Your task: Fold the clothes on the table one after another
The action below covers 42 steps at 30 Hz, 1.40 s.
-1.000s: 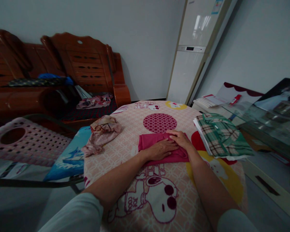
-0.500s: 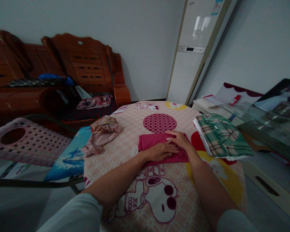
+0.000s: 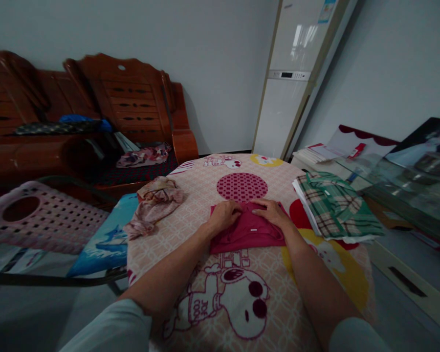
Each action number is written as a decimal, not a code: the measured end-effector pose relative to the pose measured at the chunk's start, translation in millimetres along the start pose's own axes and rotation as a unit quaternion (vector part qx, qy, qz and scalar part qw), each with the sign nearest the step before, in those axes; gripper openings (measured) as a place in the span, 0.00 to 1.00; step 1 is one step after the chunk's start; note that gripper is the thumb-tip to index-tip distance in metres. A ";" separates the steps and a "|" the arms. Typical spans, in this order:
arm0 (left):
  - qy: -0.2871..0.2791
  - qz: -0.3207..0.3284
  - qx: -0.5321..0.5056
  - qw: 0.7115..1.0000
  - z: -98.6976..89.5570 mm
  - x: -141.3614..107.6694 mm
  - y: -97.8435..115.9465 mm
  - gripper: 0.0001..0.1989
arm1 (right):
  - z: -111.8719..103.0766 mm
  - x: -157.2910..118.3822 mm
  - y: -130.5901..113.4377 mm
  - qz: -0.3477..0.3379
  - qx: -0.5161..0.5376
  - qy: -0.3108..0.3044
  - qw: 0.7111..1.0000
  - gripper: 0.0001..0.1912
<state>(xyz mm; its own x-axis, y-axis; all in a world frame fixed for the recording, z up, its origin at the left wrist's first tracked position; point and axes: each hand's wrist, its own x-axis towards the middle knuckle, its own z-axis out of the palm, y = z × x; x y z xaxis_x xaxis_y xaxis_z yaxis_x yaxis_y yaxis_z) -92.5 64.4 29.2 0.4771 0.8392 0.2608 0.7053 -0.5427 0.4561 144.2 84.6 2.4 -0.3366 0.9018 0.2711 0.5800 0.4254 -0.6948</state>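
Note:
A folded magenta shirt (image 3: 254, 237) lies on the round table, its neckline and a small pale label facing up. My left hand (image 3: 224, 216) is at the shirt's upper left part, fingers curled down and closed on the cloth. Over the upper right part rests my right hand (image 3: 272, 213), its fingers stretched out and the thumb apart from them, touching the fabric. The fingertips of both hands point toward each other, with a small gap of cloth between them.
A patterned tablecloth (image 3: 201, 171) covers the table. At left lies a crumpled pinkish garment (image 3: 156, 203); at right, a folded green plaid shirt (image 3: 337, 203) on white cloth. Around stand a woven chair (image 3: 58, 215), a wooden sofa (image 3: 132, 107), an air conditioner (image 3: 282, 107) and a glass shelf (image 3: 396, 186).
My left hand has moved up and left, from lying flat across the shirt's middle to its upper left part, uncovering the neckline and label. My right hand has hardly moved.

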 end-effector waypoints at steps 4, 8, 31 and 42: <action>-0.021 -0.002 0.014 1.000 -1.7 -1.0 1.0 0.09 | -0.2 0.1 -0.3 -0.001 -0.001 0.003 1.000 0.21; -0.036 -0.007 0.011 0.999 -3.2 -2.1 -2.4 0.07 | -0.4 0.3 -0.3 0.005 -0.002 -0.001 1.000 0.21; -0.023 0.002 0.025 0.999 -4.1 -2.1 1.3 0.17 | 2.8 2.8 6.3 -0.046 -0.038 -0.052 0.997 0.16; -0.070 0.021 0.078 0.994 -1.7 -3.7 -2.0 0.16 | 1.5 2.0 5.6 -0.066 -0.049 -0.056 0.995 0.17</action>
<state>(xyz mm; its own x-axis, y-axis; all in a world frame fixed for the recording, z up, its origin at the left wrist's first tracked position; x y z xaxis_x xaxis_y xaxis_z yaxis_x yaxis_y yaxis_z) -96.6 62.4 28.8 0.5691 0.8084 0.1505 0.7506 -0.5855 0.3062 145.7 88.7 -2.0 -0.4921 0.8257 0.2757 0.5925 0.5497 -0.5888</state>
